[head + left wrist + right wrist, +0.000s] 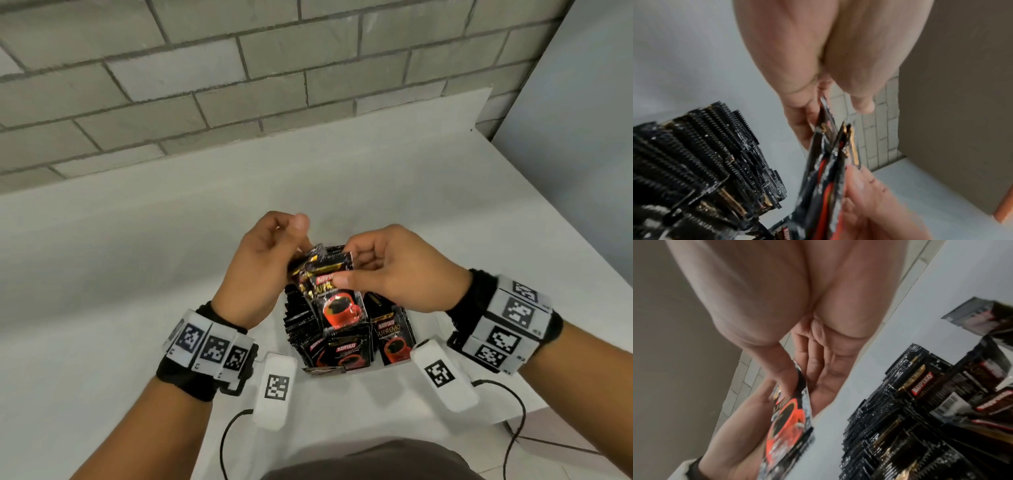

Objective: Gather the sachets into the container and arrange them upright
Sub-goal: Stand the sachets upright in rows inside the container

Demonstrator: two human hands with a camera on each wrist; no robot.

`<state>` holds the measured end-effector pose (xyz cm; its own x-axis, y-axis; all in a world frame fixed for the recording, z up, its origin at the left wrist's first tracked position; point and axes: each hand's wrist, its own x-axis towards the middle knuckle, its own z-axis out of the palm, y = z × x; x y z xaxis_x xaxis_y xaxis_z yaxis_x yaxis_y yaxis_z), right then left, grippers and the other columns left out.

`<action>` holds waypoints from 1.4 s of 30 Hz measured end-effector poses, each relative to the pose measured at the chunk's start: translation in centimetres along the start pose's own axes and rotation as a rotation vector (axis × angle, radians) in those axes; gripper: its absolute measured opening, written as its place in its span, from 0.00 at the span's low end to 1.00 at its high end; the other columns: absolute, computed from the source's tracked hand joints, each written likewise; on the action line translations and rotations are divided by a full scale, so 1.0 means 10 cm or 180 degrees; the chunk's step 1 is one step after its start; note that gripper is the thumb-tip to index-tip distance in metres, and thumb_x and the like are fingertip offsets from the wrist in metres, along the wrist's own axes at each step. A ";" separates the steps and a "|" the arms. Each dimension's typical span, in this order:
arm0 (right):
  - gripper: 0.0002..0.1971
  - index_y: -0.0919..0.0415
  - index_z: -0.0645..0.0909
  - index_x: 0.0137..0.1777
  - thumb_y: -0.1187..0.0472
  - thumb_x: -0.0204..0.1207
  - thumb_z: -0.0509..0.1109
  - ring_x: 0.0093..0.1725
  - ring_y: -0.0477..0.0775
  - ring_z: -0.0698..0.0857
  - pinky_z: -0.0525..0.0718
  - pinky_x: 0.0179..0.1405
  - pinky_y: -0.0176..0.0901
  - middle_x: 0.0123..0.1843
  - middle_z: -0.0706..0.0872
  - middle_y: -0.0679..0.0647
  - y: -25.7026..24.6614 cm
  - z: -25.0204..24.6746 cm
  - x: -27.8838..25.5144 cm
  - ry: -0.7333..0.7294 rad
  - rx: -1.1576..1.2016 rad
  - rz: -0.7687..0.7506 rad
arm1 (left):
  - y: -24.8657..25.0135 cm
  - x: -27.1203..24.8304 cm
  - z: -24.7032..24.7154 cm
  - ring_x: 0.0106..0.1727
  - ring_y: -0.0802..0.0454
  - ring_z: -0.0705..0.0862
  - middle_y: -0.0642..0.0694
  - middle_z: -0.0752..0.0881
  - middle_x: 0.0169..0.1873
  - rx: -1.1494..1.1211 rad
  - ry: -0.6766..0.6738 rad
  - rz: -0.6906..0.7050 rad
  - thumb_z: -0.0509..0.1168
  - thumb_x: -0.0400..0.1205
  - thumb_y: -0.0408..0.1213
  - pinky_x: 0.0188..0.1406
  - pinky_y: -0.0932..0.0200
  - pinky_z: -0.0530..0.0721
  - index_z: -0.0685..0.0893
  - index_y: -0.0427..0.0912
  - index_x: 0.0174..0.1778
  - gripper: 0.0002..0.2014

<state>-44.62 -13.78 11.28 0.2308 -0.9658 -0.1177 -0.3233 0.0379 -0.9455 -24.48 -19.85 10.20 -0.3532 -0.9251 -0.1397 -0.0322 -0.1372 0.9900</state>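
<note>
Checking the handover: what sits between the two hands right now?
A small bunch of sachets, gripped by the left hand and pinched by the right hand, above the filled container; the head view shows it.

White table (376,171) against grey brick wall (205,68). On it: container (394,364) packed with upright black sachets (346,353), near front edge. One flat sachet (325,370) just beside container front.
</note>
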 end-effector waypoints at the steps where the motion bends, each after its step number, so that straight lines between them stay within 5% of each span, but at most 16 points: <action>1: 0.06 0.64 0.87 0.45 0.62 0.76 0.80 0.43 0.60 0.93 0.91 0.50 0.56 0.43 0.94 0.56 0.01 -0.03 0.00 0.0156 0.0062 0.0007 | 0.01 -0.01 -0.01 0.44 0.43 0.87 0.43 0.87 0.42 -0.0352 -0.0044 -0.0235 0.70 0.83 0.58 0.42 0.48 0.89 0.82 0.38 0.55 0.23; 4: 0.09 0.70 0.85 0.48 0.64 0.76 0.79 0.46 0.68 0.93 0.90 0.53 0.65 0.45 0.94 0.62 0.04 -0.09 0.02 0.0612 0.0383 0.0083 | 0.01 -0.08 -0.06 0.52 0.37 0.91 0.34 0.88 0.57 -0.0386 -0.0703 -0.0738 0.70 0.84 0.50 0.54 0.41 0.92 0.78 0.32 0.68 0.26; 7: 0.05 0.67 0.87 0.47 0.65 0.76 0.78 0.44 0.65 0.93 0.93 0.47 0.57 0.44 0.94 0.61 0.05 -0.07 0.01 0.0747 0.0559 0.0101 | -0.02 -0.17 0.02 0.60 0.33 0.91 0.32 0.89 0.62 -0.0193 -0.1329 -0.0710 0.68 0.86 0.41 0.59 0.41 0.91 0.75 0.39 0.75 0.22; 10: 0.03 0.62 0.87 0.45 0.65 0.76 0.79 0.38 0.61 0.93 0.92 0.39 0.49 0.39 0.93 0.61 0.03 -0.02 -0.02 0.0823 0.0632 0.0192 | -0.06 -0.18 0.13 0.58 0.29 0.91 0.35 0.88 0.65 -0.0192 -0.1315 -0.0633 0.62 0.88 0.31 0.59 0.39 0.91 0.73 0.43 0.78 0.20; 14: 0.18 0.52 0.82 0.60 0.66 0.73 0.81 0.37 0.56 0.91 0.92 0.43 0.63 0.49 0.89 0.55 0.03 -0.01 -0.05 0.1045 -0.0094 -0.0052 | -0.08 -0.18 0.18 0.52 0.32 0.93 0.41 0.91 0.60 0.0181 -0.1279 -0.0539 0.59 0.91 0.29 0.59 0.35 0.90 0.74 0.44 0.77 0.18; 17: 0.39 0.36 0.66 0.77 0.69 0.74 0.77 0.45 0.51 0.88 0.91 0.44 0.50 0.58 0.82 0.46 -0.02 -0.08 -0.07 0.0738 -0.0687 -0.0284 | -0.07 -0.18 0.16 0.45 0.35 0.93 0.44 0.92 0.54 0.0737 -0.1309 -0.0459 0.63 0.90 0.38 0.59 0.34 0.89 0.77 0.48 0.74 0.16; 20: 0.33 0.43 0.68 0.81 0.72 0.80 0.67 0.45 0.32 0.85 0.81 0.45 0.25 0.55 0.83 0.39 -0.06 -0.11 -0.07 0.0210 -0.1199 -0.0245 | -0.05 -0.17 0.16 0.44 0.52 0.93 0.47 0.94 0.41 0.1621 -0.1317 -0.0238 0.63 0.90 0.44 0.56 0.45 0.89 0.81 0.49 0.67 0.11; 22: 0.26 0.50 0.72 0.78 0.70 0.83 0.64 0.44 0.23 0.80 0.74 0.44 0.17 0.51 0.79 0.34 -0.06 -0.06 -0.07 0.0117 -0.1542 -0.0220 | -0.05 -0.15 0.16 0.41 0.61 0.91 0.51 0.93 0.37 0.1858 -0.1209 -0.0197 0.63 0.90 0.43 0.48 0.58 0.87 0.81 0.50 0.66 0.09; 25: 0.17 0.50 0.72 0.72 0.63 0.87 0.63 0.44 0.27 0.81 0.75 0.43 0.21 0.51 0.80 0.36 -0.06 0.01 -0.07 0.0141 -0.1499 -0.0203 | -0.03 -0.14 0.16 0.40 0.64 0.90 0.52 0.93 0.37 0.1942 -0.1070 -0.0206 0.64 0.90 0.40 0.40 0.68 0.82 0.82 0.52 0.66 0.10; 29: 0.11 0.52 0.78 0.66 0.58 0.86 0.67 0.42 0.37 0.87 0.86 0.45 0.37 0.50 0.87 0.44 -0.09 -0.07 -0.03 0.0467 -0.1417 -0.0110 | 0.00 -0.12 0.14 0.42 0.55 0.93 0.50 0.94 0.38 0.1677 -0.0918 -0.0158 0.66 0.89 0.37 0.48 0.58 0.89 0.86 0.59 0.54 0.09; 34: 0.03 0.55 0.87 0.49 0.59 0.82 0.72 0.36 0.45 0.91 0.87 0.42 0.45 0.35 0.92 0.50 -0.23 -0.31 -0.02 0.0341 -0.1577 -0.0109 | 0.02 -0.10 0.19 0.46 0.53 0.94 0.50 0.95 0.44 0.1313 -0.0866 -0.0099 0.70 0.86 0.36 0.56 0.52 0.91 0.88 0.52 0.61 0.10; 38: 0.04 0.59 0.86 0.47 0.60 0.81 0.72 0.36 0.53 0.86 0.84 0.40 0.53 0.36 0.89 0.52 -0.05 -0.57 0.04 0.0671 -0.2252 -0.0247 | -0.02 -0.06 0.17 0.40 0.65 0.86 0.63 0.90 0.47 0.2062 -0.0640 0.0427 0.73 0.83 0.42 0.49 0.69 0.82 0.86 0.55 0.68 0.17; 42: 0.04 0.58 0.86 0.48 0.59 0.81 0.71 0.37 0.53 0.82 0.83 0.41 0.52 0.40 0.88 0.51 0.27 -0.65 0.05 0.0437 -0.2644 -0.0211 | -0.09 -0.18 0.22 0.55 0.64 0.81 0.62 0.87 0.57 0.2866 -0.1012 0.0748 0.70 0.85 0.46 0.56 0.67 0.78 0.85 0.54 0.67 0.14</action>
<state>-51.34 -15.82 10.64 0.1770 -0.9840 0.0188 -0.8952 -0.1689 -0.4125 -25.85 -17.28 9.65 -0.6727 -0.7377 -0.0564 -0.5828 0.4814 0.6547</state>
